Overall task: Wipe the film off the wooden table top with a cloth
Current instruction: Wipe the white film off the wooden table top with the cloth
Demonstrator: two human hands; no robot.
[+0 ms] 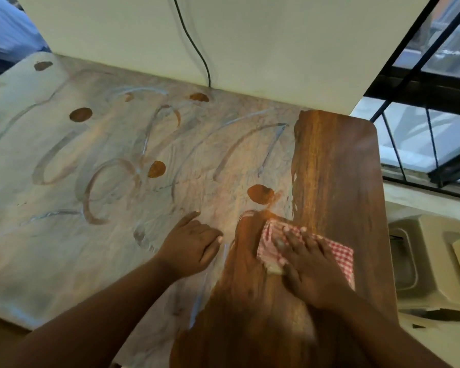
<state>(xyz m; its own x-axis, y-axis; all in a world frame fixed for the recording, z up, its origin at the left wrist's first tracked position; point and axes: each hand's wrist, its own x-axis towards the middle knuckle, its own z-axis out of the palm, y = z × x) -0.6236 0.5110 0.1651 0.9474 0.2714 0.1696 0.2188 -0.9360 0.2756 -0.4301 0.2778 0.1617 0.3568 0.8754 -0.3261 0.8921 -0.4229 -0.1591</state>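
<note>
A whitish film [96,160] with finger-drawn curves and bare round spots covers most of the wooden table top [335,166]. A strip along the right side and a patch near me show clean brown wood. My right hand [311,264] presses flat on a red-and-white checked cloth [340,254] at the border between film and clean wood. My left hand [191,243] rests on the film just left of the cloth, fingers loosely curled, holding nothing.
A white wall panel [250,35] with a black cable [197,49] stands behind the table. Black window frames [422,83] are at the right. Beige plastic containers [436,258] sit low on the right, beyond the table's edge.
</note>
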